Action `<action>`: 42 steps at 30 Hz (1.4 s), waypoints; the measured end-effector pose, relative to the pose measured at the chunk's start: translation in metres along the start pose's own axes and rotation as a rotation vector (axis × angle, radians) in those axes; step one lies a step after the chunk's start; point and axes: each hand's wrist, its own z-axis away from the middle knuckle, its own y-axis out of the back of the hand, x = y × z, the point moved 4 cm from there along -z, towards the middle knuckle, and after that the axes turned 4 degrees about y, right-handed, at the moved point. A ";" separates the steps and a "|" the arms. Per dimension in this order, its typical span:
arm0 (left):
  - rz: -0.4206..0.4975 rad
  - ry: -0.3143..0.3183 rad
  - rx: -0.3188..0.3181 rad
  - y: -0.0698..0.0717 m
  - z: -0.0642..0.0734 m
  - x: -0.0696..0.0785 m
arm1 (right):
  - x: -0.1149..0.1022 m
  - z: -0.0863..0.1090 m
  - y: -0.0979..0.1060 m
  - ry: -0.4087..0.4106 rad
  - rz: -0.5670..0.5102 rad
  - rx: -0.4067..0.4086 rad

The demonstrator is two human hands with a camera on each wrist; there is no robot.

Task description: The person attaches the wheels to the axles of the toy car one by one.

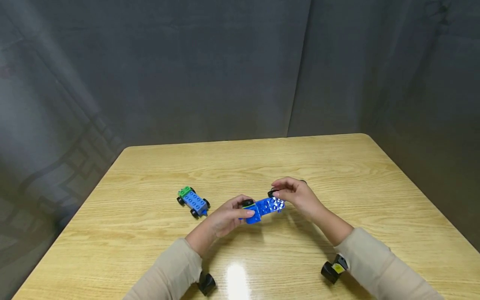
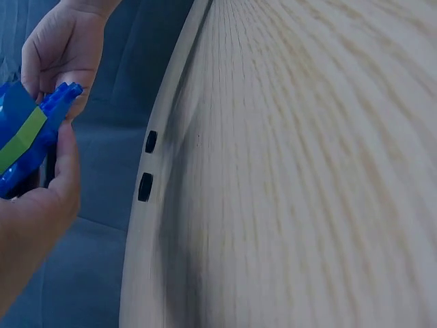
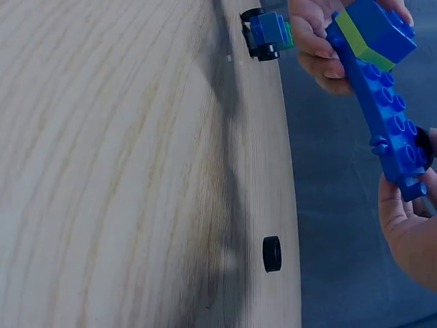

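A long blue building-brick vehicle (image 1: 267, 206) is raised above the table between my hands, its studs showing. My left hand (image 1: 229, 217) grips its left end, where a taller blue brick (image 3: 379, 29) sits over a lime-green layer (image 3: 362, 42). A black wheel (image 1: 247, 203) shows by that end. With thumb and fingers, my right hand (image 1: 298, 196) pinches another black wheel (image 1: 272, 193) against the side of the vehicle's right end. Whether this wheel is fixed there I cannot tell. My right hand partly hides it.
Left of my hands stands a smaller blue-and-green brick vehicle (image 1: 195, 202) with black wheels. A loose black wheel (image 3: 272, 254) stands near the table's far edge; the left wrist view has two dark wheel-like pieces (image 2: 145, 186) there. A dark curtain (image 1: 210, 75) hangs behind the wooden table (image 1: 150, 254).
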 end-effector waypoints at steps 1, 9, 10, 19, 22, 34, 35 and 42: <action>-0.013 0.006 -0.006 0.000 0.000 0.000 | 0.000 -0.001 0.000 -0.001 -0.002 -0.005; -0.119 0.069 -0.095 -0.002 -0.003 -0.005 | 0.006 -0.005 -0.003 -0.041 -0.021 -0.029; -0.130 0.073 -0.110 -0.002 -0.003 -0.005 | 0.006 -0.005 -0.004 -0.047 -0.018 -0.030; -0.172 0.052 -0.134 -0.004 -0.003 -0.006 | 0.006 -0.008 -0.006 -0.071 -0.010 -0.027; -0.180 0.036 -0.091 -0.003 -0.003 -0.008 | 0.006 -0.008 -0.004 -0.069 0.000 -0.011; -0.144 -0.034 0.117 0.007 -0.001 -0.010 | 0.009 -0.008 0.008 -0.003 -0.049 0.013; -0.144 -0.034 0.129 0.008 -0.001 -0.010 | 0.010 -0.008 0.010 -0.003 -0.052 0.015; -0.143 -0.036 0.151 0.009 0.000 -0.009 | 0.014 -0.007 0.022 -0.027 -0.038 0.046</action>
